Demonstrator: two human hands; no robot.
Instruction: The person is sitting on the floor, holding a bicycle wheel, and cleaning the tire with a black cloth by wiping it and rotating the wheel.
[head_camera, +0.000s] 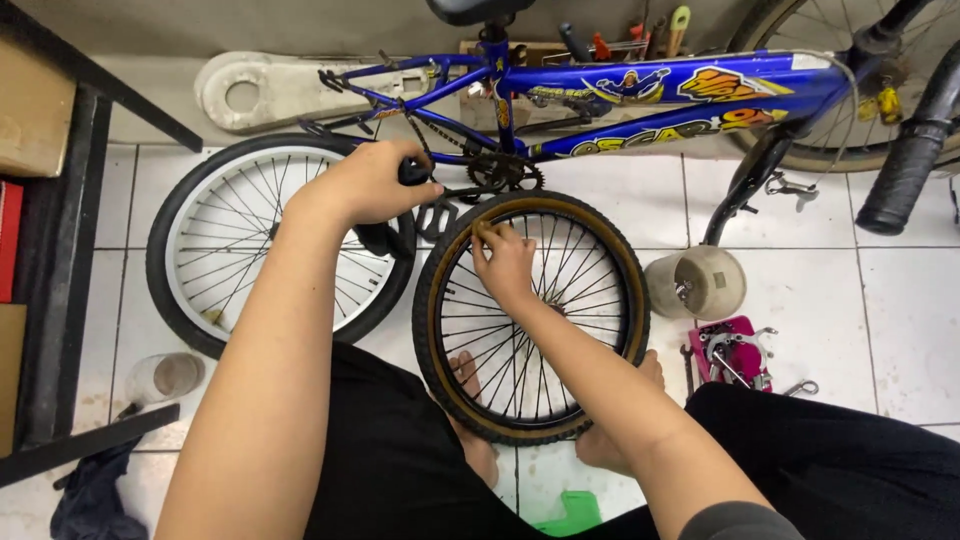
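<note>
A loose bicycle wheel (600, 250) with a black tyre and tan inner rim stands upright between my feet on the tiled floor. My right hand (503, 262) pinches the inside of its rim near the top, among the spokes. My left hand (375, 180) is closed around a black part, seemingly a pedal or crank, of the blue bicycle frame (640, 95) that lies across the floor behind the wheel. The frame's rear wheel (190, 250), with a white rim, is still mounted at the left.
A beige round container (697, 282) and a pink box of tools (730, 352) lie right of the loose wheel. A black handlebar grip (905, 170) juts in at upper right. A dark shelf frame (60, 300), a jar (165, 378) and a cloth (90, 490) sit at left.
</note>
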